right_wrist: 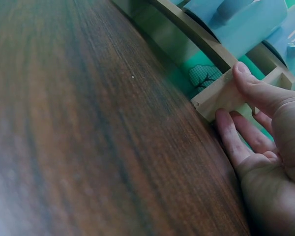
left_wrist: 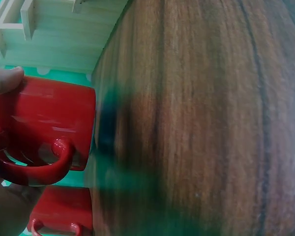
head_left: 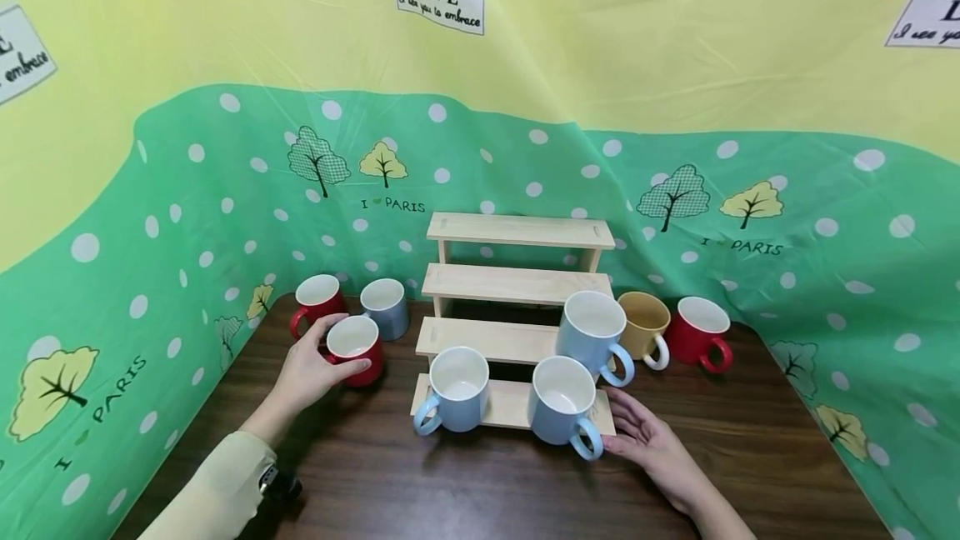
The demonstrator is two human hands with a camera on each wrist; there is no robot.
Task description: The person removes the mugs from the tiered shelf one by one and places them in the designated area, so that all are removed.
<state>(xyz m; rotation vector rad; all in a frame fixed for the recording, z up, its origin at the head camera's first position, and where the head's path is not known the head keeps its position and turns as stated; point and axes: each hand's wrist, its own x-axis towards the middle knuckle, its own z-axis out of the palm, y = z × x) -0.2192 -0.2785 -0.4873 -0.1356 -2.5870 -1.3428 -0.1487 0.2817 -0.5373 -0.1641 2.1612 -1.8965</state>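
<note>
My left hand (head_left: 311,365) grips a red mug (head_left: 360,359) with a white inside, thumb and fingers on opposite sides of its body. In the left wrist view the red mug's handle (left_wrist: 34,169) shows; I cannot tell whether its base touches the table. At the right end of the wooden step stand (head_left: 487,340), my right hand (head_left: 656,448) holds the lowest step's end (right_wrist: 221,91) between thumb and fingers. Near that hand, a light blue mug (head_left: 555,407) stands on the lowest step. Another light blue mug (head_left: 456,394) stands farther left on it, and a third (head_left: 588,327) one step higher.
Behind my left hand stand another red mug (head_left: 318,304) and a grey-blue mug (head_left: 388,319). To the stand's right are a tan mug (head_left: 637,336) and a red mug (head_left: 686,338). A patterned green and yellow cloth (head_left: 525,165) encloses the dark wooden table (head_left: 450,490).
</note>
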